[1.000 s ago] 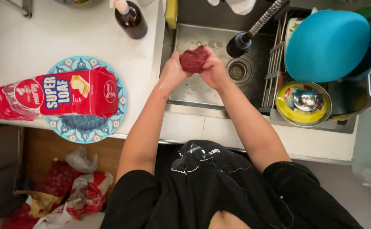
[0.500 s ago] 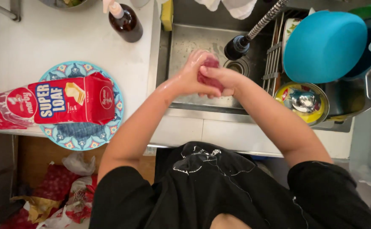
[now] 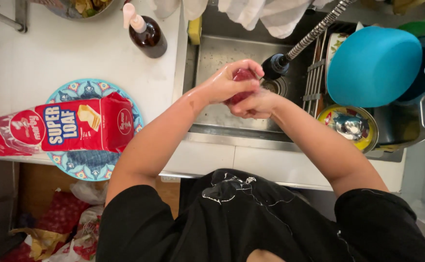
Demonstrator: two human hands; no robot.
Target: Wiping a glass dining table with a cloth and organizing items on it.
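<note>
Head: red bread pkg (image 3: 67, 127) atop patterned plate (image 3: 93, 167)

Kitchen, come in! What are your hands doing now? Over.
Left hand and right hand both clamped round red scrubber. Over steel sink. Faucet head close beside, not blocking.

view: one camera on my head | facing: steeply down over my chest | range: near | covers: sink (image 3: 232, 116), tabletop (image 3: 67, 53), floor at left
</note>
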